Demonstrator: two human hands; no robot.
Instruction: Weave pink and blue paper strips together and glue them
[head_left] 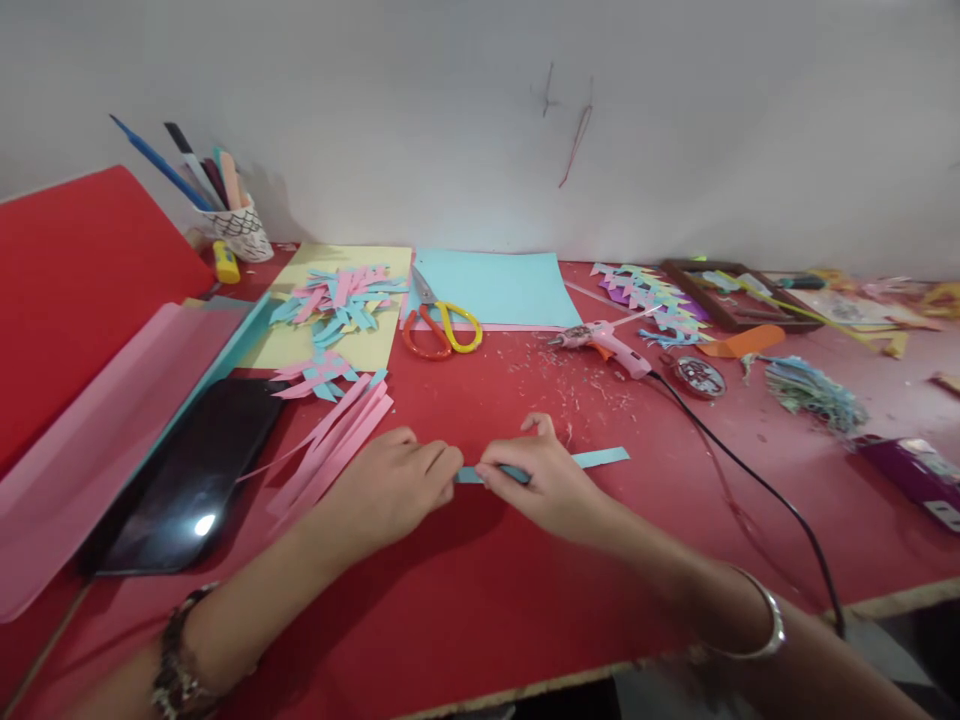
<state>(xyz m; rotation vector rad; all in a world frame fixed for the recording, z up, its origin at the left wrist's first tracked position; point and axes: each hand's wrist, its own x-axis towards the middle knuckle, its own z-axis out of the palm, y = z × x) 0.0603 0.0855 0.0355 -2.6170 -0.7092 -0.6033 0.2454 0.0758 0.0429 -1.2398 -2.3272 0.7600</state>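
Note:
Between my hands is a narrow strip of light blue paper (600,457), held just above the red table. My left hand (397,483) is closed on its left end, the fingers curled over it. A short way to the right, my right hand (544,475) pinches the strip between thumb and index finger, and the strip's free end sticks out past this hand. Long pink paper strips (337,440) lie beside my left hand. Small folded pink and blue paper pieces (319,375) sit just behind them.
Scissors (442,325) and blue paper sheets (491,290) lie behind my hands. A pink glue gun (607,345) trails a black cord on the right. A black phone (195,480) and a pen cup (244,232) are at the left. The table's front edge (525,690) is near me.

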